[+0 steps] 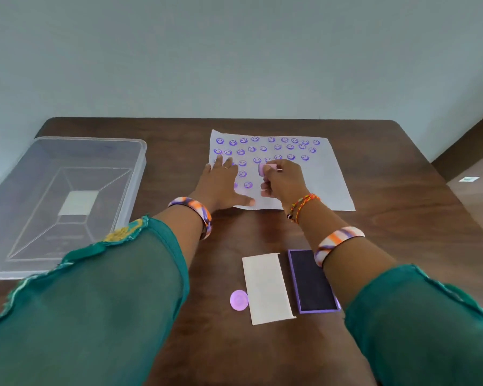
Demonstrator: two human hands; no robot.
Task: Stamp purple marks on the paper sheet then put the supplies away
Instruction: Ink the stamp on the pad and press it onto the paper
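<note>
Paper sheet (326,185) lies flat on dark wood table (402,246), far-center, roughly 12–1 o'clock from the person. Purple round marks (262,149) cover the far part of the sheet in approx. three rows, plus a short column running toward the near edge between the two hands; right and near-right area of sheet still blank.

Stamp (265,168), pink/lilac, small round body, is pinched in the right hand (283,182). Fingers closed narrow around it, thumb side toward the left; stamp looks tilted on its side, face pointing approx. 9 o'clock. Can't tell if it touches the paper. Thread bracelet at right wrist, striped bangle (338,243) further up forearm.

Left hand (221,185) lies flat on the sheet's left portion, palm down, fingers spread wide, tips toward 12 o'clock, thumb out along near edge. Holding nothing; presses the paper. Ring on one finger, striped bangle at wrist.

Nearer, approx. 6 o'clock from sheet: ink pad (313,282), open, dark pad in purple frame, partly under right forearm. Just beside it at 9 o'clock, white lid (265,288), flat. Touching or nearly touching lid's near-left corner: small pink round cap (239,300).

At 9 o'clock from sheet, well apart: clear plastic bin (67,196) w/ white label on its base. Both forearms in sheer green sleeves (109,302).
</note>
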